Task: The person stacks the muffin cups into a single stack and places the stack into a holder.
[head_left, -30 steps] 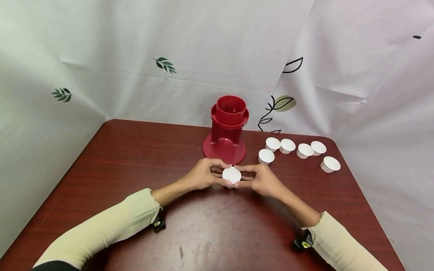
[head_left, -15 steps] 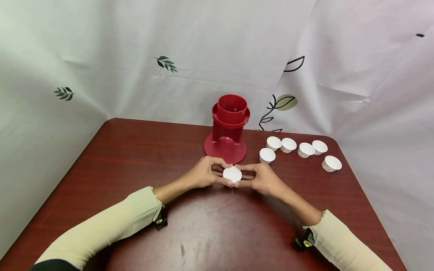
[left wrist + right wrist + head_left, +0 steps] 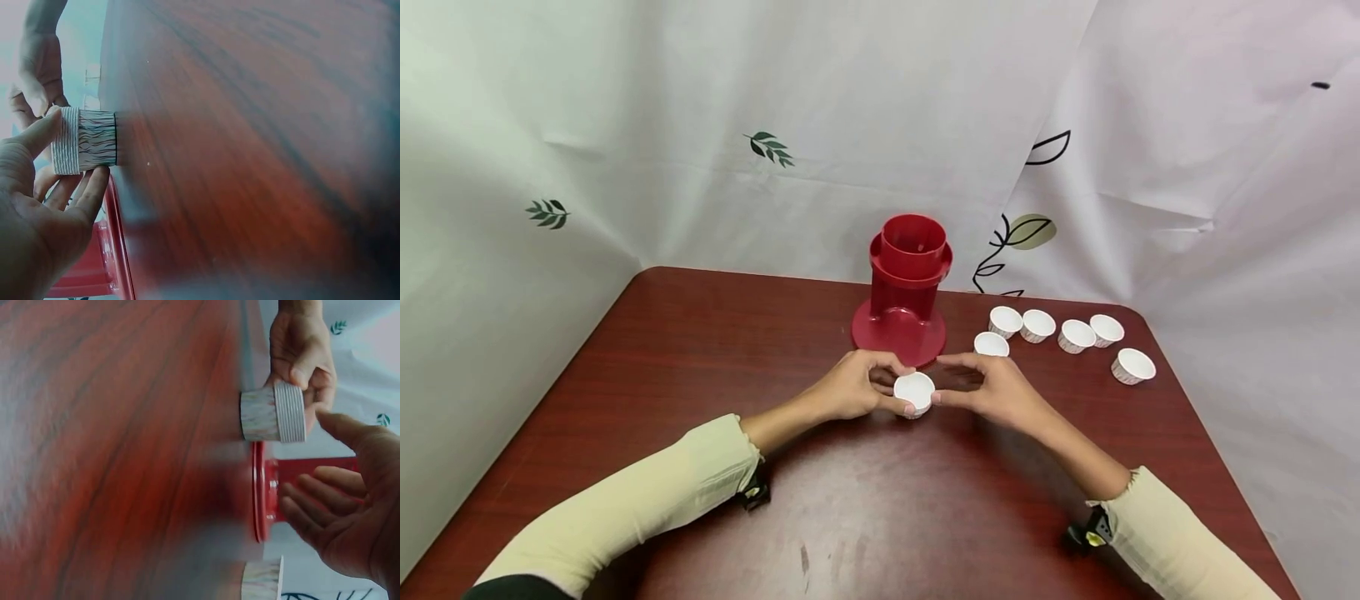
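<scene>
A stack of nested white paper cups (image 3: 914, 390) stands upright on the table, several ribbed rims showing one above another in the left wrist view (image 3: 81, 141). My left hand (image 3: 855, 387) grips the stack from the left, thumb on the near side and fingers behind. To the right, my right hand (image 3: 996, 390) is spread and holds nothing. Its thumb tip is close to the stack's rim in the head view; whether it touches, I cannot tell. The right wrist view shows the right hand (image 3: 350, 506) with its fingers apart from the cups.
A red round-based holder with an upright tube (image 3: 904, 283) stands just behind the hands. Several single white paper cups (image 3: 1038, 325) sit at the table's back right; the nearest (image 3: 992, 342) is partly hidden by the right hand. A patterned cloth (image 3: 850, 125) hangs behind the table.
My right hand has let go of the cup stack and moved a little to the right, its fingers spreading. My left hand keeps its grip, and the stack stays in place.
</scene>
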Tool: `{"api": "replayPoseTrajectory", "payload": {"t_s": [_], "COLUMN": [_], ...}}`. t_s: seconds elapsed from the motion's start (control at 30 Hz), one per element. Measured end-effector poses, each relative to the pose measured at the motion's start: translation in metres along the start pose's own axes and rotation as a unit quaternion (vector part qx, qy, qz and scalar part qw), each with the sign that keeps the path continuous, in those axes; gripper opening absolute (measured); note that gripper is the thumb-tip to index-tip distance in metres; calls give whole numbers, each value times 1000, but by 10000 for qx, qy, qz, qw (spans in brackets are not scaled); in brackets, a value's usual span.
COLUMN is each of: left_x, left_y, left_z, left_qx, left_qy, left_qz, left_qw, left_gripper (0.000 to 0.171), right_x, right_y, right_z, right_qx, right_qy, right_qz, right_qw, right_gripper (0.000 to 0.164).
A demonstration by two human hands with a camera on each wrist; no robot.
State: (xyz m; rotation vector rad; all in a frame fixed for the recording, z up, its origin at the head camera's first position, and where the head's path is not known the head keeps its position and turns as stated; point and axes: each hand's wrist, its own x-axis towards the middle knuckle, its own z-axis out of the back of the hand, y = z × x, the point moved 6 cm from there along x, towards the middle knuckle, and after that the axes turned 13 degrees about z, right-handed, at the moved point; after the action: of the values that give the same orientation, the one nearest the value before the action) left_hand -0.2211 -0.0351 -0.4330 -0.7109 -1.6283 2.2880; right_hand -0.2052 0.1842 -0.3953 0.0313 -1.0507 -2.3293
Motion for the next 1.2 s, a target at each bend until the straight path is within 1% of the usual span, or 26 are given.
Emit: {"api": "replayPoseTrajectory", "payload": {"t_s": [0.13,0.3,0.37,0.53,0.63,0.83,1.03,1.2], "left_x": [0,-2,-2,-2,-1,-1,-1,0], "left_y": [-1,-2,-2,-1,0,-1,-1,-1], "left_z": [-1,-1,-1,-2,-2,-2,-1,-1], "left_qx": [6,42,48,25,18,43,32,3], "left_qy": [37,60,56,37,18,40,51,69], "left_qz": [-54,-123,-158,-222,-222,-193,-178,-198], "left_qw": [10000,9999,9998,9997,9998,9998,9998,9998], "left_gripper": [37,37,36,37,38,38,38,38], "right_x": [-2,-5,-6,-10,-13,-14,-14,-12], "right_y": [-7,-18,-21,-28,-33,-40,-47,-51], "right_z": [14,29,35,49,54,58,56,54], "right_qx": [-666,-936,-1051,-1397,-1541,-1665,-1671,-1602], "right_qy": [-243,-549,-680,-880,-887,-848,-754,-666], "right_qz": [-204,-478,-525,-705,-875,-1026,-1165,-1269], "right_qw": [9973,9929,9907,9838,9802,9770,9761,9766], "right_gripper": [56,51,49,52,57,61,61,67]}}
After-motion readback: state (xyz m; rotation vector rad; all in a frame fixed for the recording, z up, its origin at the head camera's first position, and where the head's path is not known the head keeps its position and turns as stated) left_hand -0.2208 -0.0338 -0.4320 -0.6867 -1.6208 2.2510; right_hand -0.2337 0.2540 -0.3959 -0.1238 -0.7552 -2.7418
